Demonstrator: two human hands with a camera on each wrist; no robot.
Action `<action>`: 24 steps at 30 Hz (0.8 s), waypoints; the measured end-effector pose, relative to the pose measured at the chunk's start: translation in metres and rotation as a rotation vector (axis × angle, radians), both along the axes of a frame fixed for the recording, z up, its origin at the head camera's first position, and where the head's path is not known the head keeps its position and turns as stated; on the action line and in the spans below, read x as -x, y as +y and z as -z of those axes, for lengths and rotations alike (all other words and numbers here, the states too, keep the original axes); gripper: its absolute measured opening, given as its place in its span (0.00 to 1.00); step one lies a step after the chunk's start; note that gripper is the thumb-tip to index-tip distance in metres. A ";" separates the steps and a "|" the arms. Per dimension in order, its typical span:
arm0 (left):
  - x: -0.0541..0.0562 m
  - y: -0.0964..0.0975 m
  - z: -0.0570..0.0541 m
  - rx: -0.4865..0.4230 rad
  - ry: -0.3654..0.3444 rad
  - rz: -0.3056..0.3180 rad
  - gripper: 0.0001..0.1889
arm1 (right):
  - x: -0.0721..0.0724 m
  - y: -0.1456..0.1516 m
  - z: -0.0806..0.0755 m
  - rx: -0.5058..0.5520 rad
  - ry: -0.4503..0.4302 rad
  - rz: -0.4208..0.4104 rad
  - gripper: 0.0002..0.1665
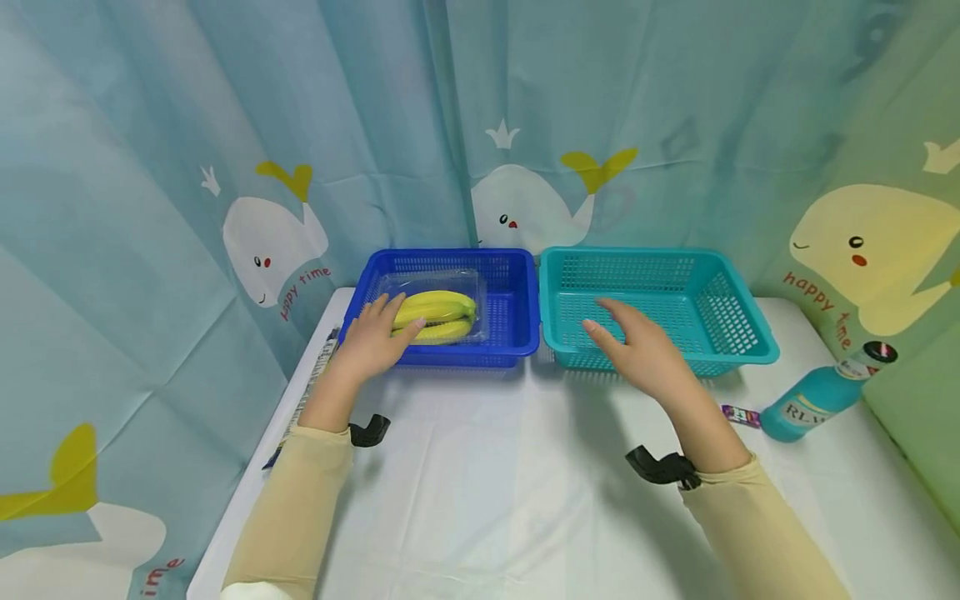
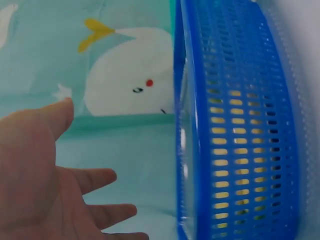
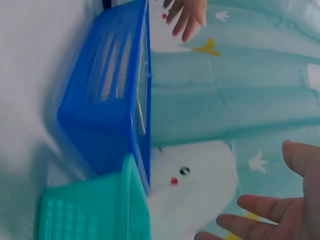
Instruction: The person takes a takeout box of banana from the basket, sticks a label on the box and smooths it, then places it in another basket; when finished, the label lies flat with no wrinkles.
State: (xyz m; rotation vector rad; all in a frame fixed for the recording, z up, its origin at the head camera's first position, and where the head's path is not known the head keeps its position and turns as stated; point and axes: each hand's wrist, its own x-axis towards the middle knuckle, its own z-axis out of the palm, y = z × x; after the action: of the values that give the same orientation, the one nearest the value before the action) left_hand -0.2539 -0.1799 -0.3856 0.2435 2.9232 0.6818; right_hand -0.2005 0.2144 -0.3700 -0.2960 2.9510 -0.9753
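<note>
Yellow bananas (image 1: 437, 312) lie in a clear plastic box (image 1: 474, 287) inside the blue basket (image 1: 517, 312). My left hand (image 1: 372, 342) hovers over the near left part of that basket, fingers spread and holding nothing; the left wrist view shows the hand (image 2: 45, 180) apart from the basket's side (image 2: 240, 140). Over the near side of the teal basket (image 1: 637, 287) is my right hand (image 1: 637, 346), its thumb and fingers apart with nothing between them. The right wrist view has this hand (image 3: 270, 210) at the lower right, away from both baskets.
To the right stands a turquoise bottle (image 1: 817, 402), tilted in the view, beside a small purple packet (image 1: 741, 415). A long thin patterned item (image 1: 311, 387) lies along the table's left edge. Whale-print curtains (image 1: 420, 125) hang behind and at the sides of the white table (image 1: 465, 500).
</note>
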 end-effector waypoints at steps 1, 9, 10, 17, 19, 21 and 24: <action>0.005 -0.002 0.000 -0.039 -0.018 -0.002 0.45 | 0.005 -0.005 0.000 0.020 -0.012 -0.007 0.46; 0.045 -0.018 0.008 -0.164 -0.124 -0.084 0.49 | 0.049 -0.047 -0.002 0.156 -0.173 -0.058 0.48; 0.050 -0.020 0.008 -0.161 -0.135 -0.096 0.50 | 0.054 -0.053 -0.002 0.166 -0.187 -0.063 0.48; 0.069 -0.024 0.007 -0.203 -0.231 -0.162 0.49 | 0.087 -0.083 -0.003 0.199 -0.272 -0.060 0.47; 0.071 -0.024 0.006 -0.209 -0.255 -0.174 0.49 | 0.096 -0.090 -0.002 0.197 -0.299 -0.055 0.47; 0.074 -0.024 0.005 -0.214 -0.277 -0.185 0.49 | 0.104 -0.095 -0.001 0.200 -0.330 -0.048 0.47; 0.077 -0.025 0.005 -0.218 -0.299 -0.208 0.48 | 0.115 -0.103 0.003 0.214 -0.381 -0.040 0.46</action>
State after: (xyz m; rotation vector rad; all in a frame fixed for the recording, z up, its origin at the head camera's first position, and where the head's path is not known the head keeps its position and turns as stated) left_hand -0.3309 -0.2053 -0.3903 -0.1345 2.6096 0.9755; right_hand -0.3156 0.1114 -0.3726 -0.1497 2.4968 -1.1928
